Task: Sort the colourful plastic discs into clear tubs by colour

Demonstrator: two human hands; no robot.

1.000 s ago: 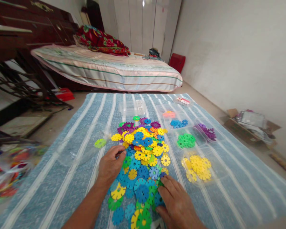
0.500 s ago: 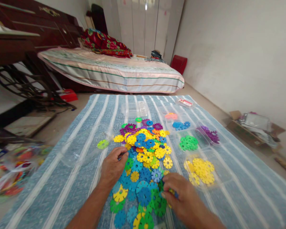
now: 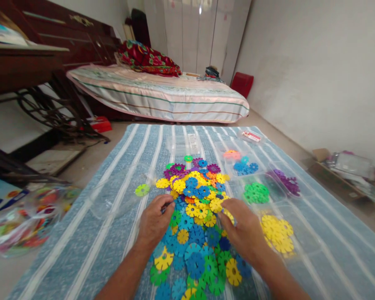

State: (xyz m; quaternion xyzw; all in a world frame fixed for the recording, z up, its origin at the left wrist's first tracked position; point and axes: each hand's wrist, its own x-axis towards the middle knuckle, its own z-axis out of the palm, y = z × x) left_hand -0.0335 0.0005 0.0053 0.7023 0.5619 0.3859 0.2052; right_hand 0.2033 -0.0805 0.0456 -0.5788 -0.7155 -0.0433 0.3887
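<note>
A heap of flower-shaped plastic discs (image 3: 195,225) in yellow, blue, green, purple and orange covers the middle of the striped cloth. At the heap's left edge, my left hand (image 3: 156,216) is closed in a pinch around something small and dark, too hidden to name. My right hand (image 3: 242,225) hovers over the right side, thumb and index finger apart. A yellow disc (image 3: 216,205) lies at its index fingertip, and another yellow one shows in the gap between the fingers. A lone lime-green disc (image 3: 142,190) lies left of the heap.
Clear trays at right hold yellow discs (image 3: 278,233), green discs (image 3: 256,193), purple discs (image 3: 287,183), blue discs (image 3: 245,166) and orange discs (image 3: 232,154). A clear box (image 3: 183,145) lies behind the heap. Bagged pieces (image 3: 28,221) sit at left; a bed (image 3: 162,98) stands beyond.
My right hand has moved away from me, from the green and blue discs up to the yellow ones, and its fingers have parted. My left hand stays pinched. The whole view has shifted slightly.
</note>
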